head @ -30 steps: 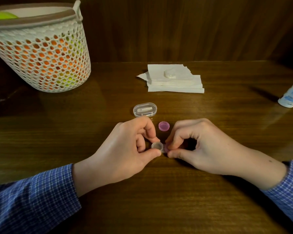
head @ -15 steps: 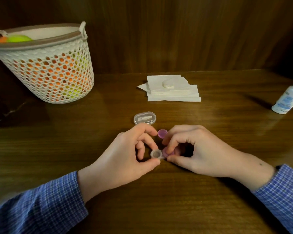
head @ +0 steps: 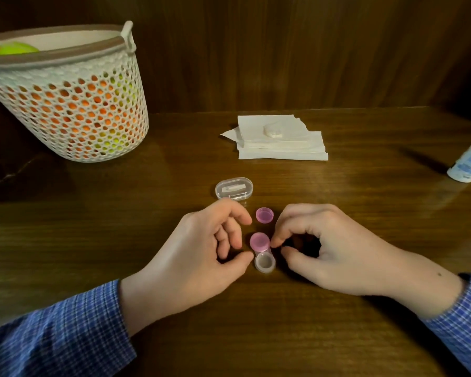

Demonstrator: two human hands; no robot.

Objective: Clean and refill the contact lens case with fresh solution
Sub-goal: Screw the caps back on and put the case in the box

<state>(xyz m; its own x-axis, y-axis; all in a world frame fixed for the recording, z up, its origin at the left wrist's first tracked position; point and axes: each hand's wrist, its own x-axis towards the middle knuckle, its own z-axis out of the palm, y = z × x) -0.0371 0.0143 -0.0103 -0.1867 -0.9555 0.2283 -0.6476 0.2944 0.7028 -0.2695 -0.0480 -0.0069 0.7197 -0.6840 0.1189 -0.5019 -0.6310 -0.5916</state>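
the contact lens case lies on the table at frame centre, one well capped pink, the other uncovered. the left hand and right hand flank it, fingers loosely curled, holding nothing. a loose pink cap sits just above.

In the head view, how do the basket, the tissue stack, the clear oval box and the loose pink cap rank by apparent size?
1. basket
2. tissue stack
3. clear oval box
4. loose pink cap

The basket and the stack lie farther from the camera, so their lead is safe.

bare table toward bottle, tissues behind
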